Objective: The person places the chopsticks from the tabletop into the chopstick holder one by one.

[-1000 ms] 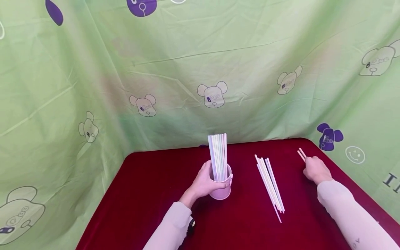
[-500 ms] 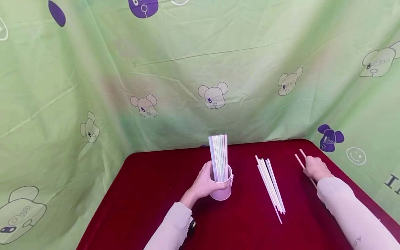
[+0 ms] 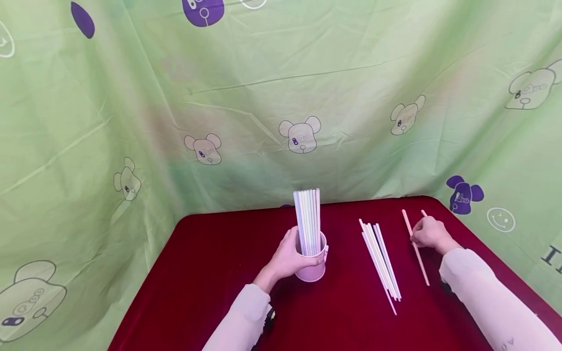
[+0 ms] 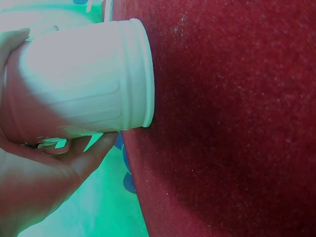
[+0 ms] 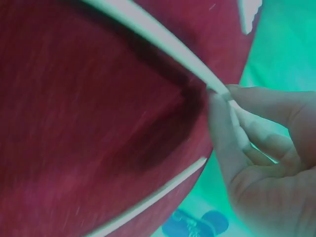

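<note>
My left hand grips a small pink pail round its rim, thumb at the front. The pail stands upright and holds a bundle of pastel straws. In the left wrist view the pail's ribbed wall shows between my fingers. My right hand pinches a pink straw between thumb and fingertips at the table's right side. The right wrist view shows this straw just over the cloth, with a shadow beside it. A second straw lies apart; the head view shows only its tip.
Between the hands, several pale straws lie in a loose pile on the dark red table cloth. A green printed curtain hangs behind the table and at both sides.
My right hand has moved a little left, drawing one pink straw away from the other, which stays near the right edge. The left hand and pail have not moved.
</note>
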The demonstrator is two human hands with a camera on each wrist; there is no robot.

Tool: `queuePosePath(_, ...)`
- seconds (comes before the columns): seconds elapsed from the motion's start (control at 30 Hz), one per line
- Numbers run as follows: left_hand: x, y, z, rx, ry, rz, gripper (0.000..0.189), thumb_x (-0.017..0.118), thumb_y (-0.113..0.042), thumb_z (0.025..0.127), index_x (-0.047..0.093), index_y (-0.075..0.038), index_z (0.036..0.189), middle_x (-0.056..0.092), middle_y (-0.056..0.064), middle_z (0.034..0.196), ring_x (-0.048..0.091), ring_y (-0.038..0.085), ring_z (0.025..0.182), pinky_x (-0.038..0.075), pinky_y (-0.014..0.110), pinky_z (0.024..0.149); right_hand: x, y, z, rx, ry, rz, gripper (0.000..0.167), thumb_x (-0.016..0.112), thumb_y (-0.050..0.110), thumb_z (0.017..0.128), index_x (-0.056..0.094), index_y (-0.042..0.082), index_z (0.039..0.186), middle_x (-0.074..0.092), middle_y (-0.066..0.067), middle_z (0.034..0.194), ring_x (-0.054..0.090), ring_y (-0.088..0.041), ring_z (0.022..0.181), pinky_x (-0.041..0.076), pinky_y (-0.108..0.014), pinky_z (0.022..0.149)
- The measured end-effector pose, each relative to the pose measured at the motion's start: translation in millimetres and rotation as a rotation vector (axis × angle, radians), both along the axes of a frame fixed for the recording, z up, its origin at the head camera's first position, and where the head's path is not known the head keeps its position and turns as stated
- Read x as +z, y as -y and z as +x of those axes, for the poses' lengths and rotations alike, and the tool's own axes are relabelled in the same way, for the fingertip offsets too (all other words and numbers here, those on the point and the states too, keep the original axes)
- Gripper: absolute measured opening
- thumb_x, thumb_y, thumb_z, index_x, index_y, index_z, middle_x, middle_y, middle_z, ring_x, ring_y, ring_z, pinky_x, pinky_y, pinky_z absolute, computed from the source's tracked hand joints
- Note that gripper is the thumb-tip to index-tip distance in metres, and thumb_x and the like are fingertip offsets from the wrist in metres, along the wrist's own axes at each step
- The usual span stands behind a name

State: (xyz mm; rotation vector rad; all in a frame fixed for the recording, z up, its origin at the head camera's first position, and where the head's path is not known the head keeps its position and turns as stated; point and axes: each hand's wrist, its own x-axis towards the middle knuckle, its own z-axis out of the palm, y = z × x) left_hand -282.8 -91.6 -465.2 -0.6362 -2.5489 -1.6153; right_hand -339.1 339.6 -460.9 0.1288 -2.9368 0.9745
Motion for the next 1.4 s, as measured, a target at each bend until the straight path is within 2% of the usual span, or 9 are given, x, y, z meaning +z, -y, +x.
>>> queuePosePath(0.13, 0.6, 0.2, 0.1, 0.002, -0.002, -0.006, 0.089, 0.093, -0.034, 0.07, 0.047, -0.014, 0.144, 0.052, 0.005, 0.128, 0.055, 0.018, 0.117, 0.048, 0.051, 0.105, 5.7, 25, 1.2, -0.015, -0.03, -0.175, 0.015, 0.068, -0.004, 0.084, 0.069, -0.016, 0.093, 0.074, -0.014, 0.073, 0.07, -0.014, 0.061, 0.06, -0.027, 0.059)
queuePosePath(0.3, 2.5, 0.1, 1.1, 0.002, 0.007, -0.006, 0.088, 0.093, -0.034, 0.07, 0.048, -0.016, 0.143, 0.052, 0.005, 0.129, 0.054, 0.018, 0.117, 0.048, 0.051, 0.105, 23.9, 57, 4.2, 0.018, -0.1, -0.344, 0.024, 0.066, -0.005, 0.092, 0.062, -0.021, 0.108, 0.074, -0.026, 0.09, 0.073, -0.014, 0.07, 0.062, -0.031, 0.069)
queuePosePath(0.5, 2.4, -0.2, 0.4, 0.006, 0.009, -0.024, 0.088, 0.093, -0.034, 0.07, 0.048, -0.015, 0.143, 0.052, 0.005, 0.128, 0.054, 0.018, 0.116, 0.049, 0.051, 0.104, 56.3, 97, 14.5, 0.047, -0.232, -0.417, 0.027, 0.071, -0.001, 0.093, 0.064, -0.018, 0.112, 0.073, -0.03, 0.097, 0.071, -0.003, 0.071, 0.06, -0.023, 0.067)
queuePosePath(0.67, 2.6, -0.7, 0.7, -0.001, 0.006, -0.005, 0.086, 0.093, -0.035, 0.07, 0.049, -0.016, 0.142, 0.052, 0.005, 0.128, 0.054, 0.018, 0.117, 0.048, 0.052, 0.104, 77.8, 126, 22.0, 0.108, -0.285, -0.563, 0.029, 0.071, 0.0, 0.094, 0.063, -0.018, 0.115, 0.071, -0.029, 0.099, 0.071, -0.003, 0.074, 0.061, -0.024, 0.07)
queuePosePath(0.9, 2.9, -0.7, 1.7, 0.003, 0.007, -0.007, 0.088, 0.093, -0.033, 0.07, 0.048, -0.014, 0.143, 0.052, 0.006, 0.129, 0.054, 0.019, 0.117, 0.048, 0.05, 0.105, 101.3, 162, 31.2, 0.182, -0.366, -0.736, 0.029, 0.072, -0.001, 0.092, 0.063, -0.016, 0.115, 0.073, -0.012, 0.093, 0.073, -0.005, 0.078, 0.061, -0.028, 0.074)
queuePosePath(1.0, 3.3, -0.7, 1.8, 0.013, 0.009, -0.025, 0.089, 0.093, -0.032, 0.069, 0.048, -0.014, 0.143, 0.052, 0.005, 0.128, 0.054, 0.018, 0.116, 0.049, 0.048, 0.104, 108.6, 176, 33.8, 0.195, -0.397, -0.8, 0.025, 0.072, -0.002, 0.092, 0.063, -0.014, 0.112, 0.073, -0.012, 0.092, 0.073, -0.007, 0.079, 0.061, -0.028, 0.075)
queuePosePath(1.17, 3.6, -1.0, 1.7, 0.007, 0.008, -0.01, 0.09, 0.093, -0.03, 0.069, 0.047, -0.013, 0.144, 0.052, 0.006, 0.129, 0.054, 0.019, 0.118, 0.048, 0.048, 0.105, 107.6, 196, 35.0, 0.219, -0.416, -0.849, 0.021, 0.071, -0.004, 0.091, 0.063, -0.011, 0.109, 0.07, -0.021, 0.096, 0.072, -0.008, 0.081, 0.061, -0.028, 0.077)
queuePosePath(1.27, 3.4, -1.2, 1.9, 0.007, 0.01, -0.015, 0.091, 0.093, -0.031, 0.069, 0.047, -0.014, 0.145, 0.052, 0.006, 0.13, 0.053, 0.019, 0.118, 0.048, 0.049, 0.106, 96.5, 205, 33.7, 0.236, -0.4, -0.838, 0.021, 0.071, -0.005, 0.091, 0.062, -0.013, 0.109, 0.068, -0.026, 0.097, 0.072, -0.009, 0.081, 0.061, -0.029, 0.077)
queuePosePath(1.4, 3.8, -1.3, 2.6, 0.014, 0.015, -0.033, 0.092, 0.093, -0.031, 0.068, 0.046, -0.014, 0.146, 0.052, 0.005, 0.131, 0.052, 0.019, 0.119, 0.048, 0.05, 0.106, 75.0, 212, 31.0, 0.23, -0.38, -0.764, 0.021, 0.074, -0.004, 0.09, 0.064, -0.013, 0.107, 0.068, -0.028, 0.097, 0.071, -0.009, 0.081, 0.061, -0.028, 0.075)
